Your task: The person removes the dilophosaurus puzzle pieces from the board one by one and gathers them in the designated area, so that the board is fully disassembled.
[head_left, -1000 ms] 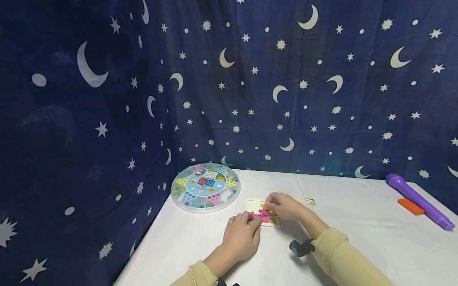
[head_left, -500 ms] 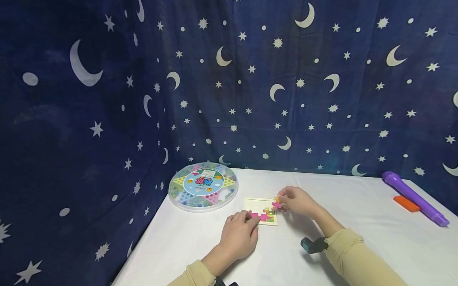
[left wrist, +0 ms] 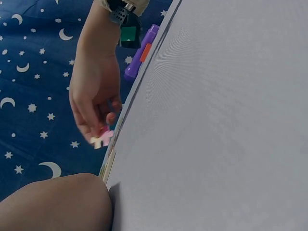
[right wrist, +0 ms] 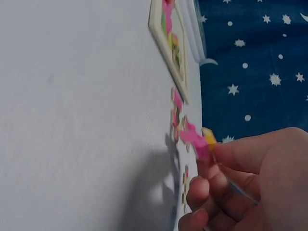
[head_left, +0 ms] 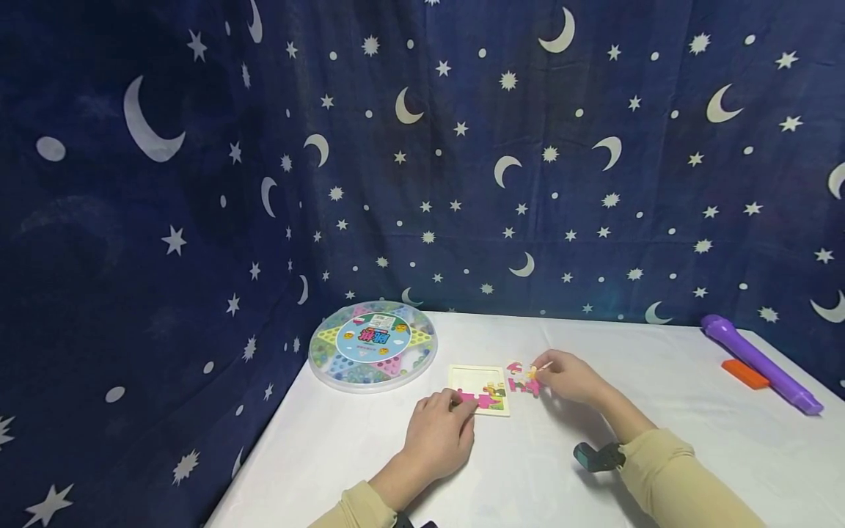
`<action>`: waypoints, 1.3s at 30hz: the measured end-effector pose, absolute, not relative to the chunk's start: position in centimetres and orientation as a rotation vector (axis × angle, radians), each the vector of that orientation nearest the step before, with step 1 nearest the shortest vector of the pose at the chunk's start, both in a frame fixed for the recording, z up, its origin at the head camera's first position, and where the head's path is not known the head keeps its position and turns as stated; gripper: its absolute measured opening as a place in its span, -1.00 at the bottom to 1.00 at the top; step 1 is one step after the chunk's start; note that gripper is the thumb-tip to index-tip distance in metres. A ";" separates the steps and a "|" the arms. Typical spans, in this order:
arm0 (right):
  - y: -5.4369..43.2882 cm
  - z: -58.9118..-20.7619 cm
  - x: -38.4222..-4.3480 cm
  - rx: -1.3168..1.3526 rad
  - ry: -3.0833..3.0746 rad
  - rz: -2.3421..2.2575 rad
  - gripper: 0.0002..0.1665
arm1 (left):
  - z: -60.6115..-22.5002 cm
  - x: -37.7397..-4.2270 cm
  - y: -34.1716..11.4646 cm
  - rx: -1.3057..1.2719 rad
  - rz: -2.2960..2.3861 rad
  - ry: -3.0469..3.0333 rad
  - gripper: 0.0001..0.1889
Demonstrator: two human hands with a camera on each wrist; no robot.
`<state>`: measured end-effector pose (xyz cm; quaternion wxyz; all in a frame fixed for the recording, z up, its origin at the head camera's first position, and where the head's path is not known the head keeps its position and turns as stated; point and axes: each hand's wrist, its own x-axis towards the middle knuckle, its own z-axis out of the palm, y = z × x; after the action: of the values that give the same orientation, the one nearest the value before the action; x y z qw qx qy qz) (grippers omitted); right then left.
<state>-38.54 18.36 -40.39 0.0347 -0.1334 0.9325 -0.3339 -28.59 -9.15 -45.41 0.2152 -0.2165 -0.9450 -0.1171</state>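
Note:
A small cream puzzle tray [head_left: 470, 378] lies on the white table. Pink puzzle pieces [head_left: 487, 401] fill its lower part and a yellow-green piece sits at its right side. My left hand [head_left: 439, 434] rests at the tray's lower left corner, fingertips touching the pink area. To the right of the tray, my right hand [head_left: 573, 378] pinches a pink and yellow puzzle piece [right wrist: 196, 140] between thumb and finger, above the table. Loose pink pieces [right wrist: 176, 103] lie under and beside it, close to the tray. In the left wrist view the left fingers are mostly hidden.
A round clear game box [head_left: 372, 346] with a star-patterned board and marbles stands at the back left. At the far right lie a purple tube-shaped object [head_left: 759, 363] and an orange block [head_left: 745, 374]. A starry blue curtain [head_left: 475, 183] borders the table.
My right hand has moved right, off the tray, taking the pink and yellow puzzle piece with it. Loose pieces beside the tray have come into view. My left hand has stayed at the tray.

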 end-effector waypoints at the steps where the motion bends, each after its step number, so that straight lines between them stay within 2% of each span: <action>1: 18.6 -40.4 -38.5 -0.385 2.875 -1.010 -0.79 | -45.4 -28.6 -9.2 -0.600 -0.327 -2.620 -0.67; 12: 19.5 -40.7 -38.5 -0.331 2.932 -0.894 -0.73 | -45.4 -28.8 -9.1 -0.599 -0.339 -2.621 -0.67; 24: 18.3 -40.7 -38.9 -0.392 3.052 -0.883 -0.79 | -45.0 -29.1 -9.0 -0.589 -0.321 -2.607 -0.67; 32: 15.1 -40.5 -38.5 -0.519 3.000 -0.826 -0.81 | -45.2 -29.0 -9.0 -0.603 -0.294 -2.647 -0.65; 39: 12.8 -40.1 -37.8 -0.780 2.928 -0.760 -0.73 | -45.3 -28.8 -9.1 -0.639 -0.264 -2.655 -0.64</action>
<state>-37.80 12.76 -40.10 0.0086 -0.2496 0.9372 -0.2433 -28.76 -9.12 -45.28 0.1974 -0.2284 -0.9487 -0.0943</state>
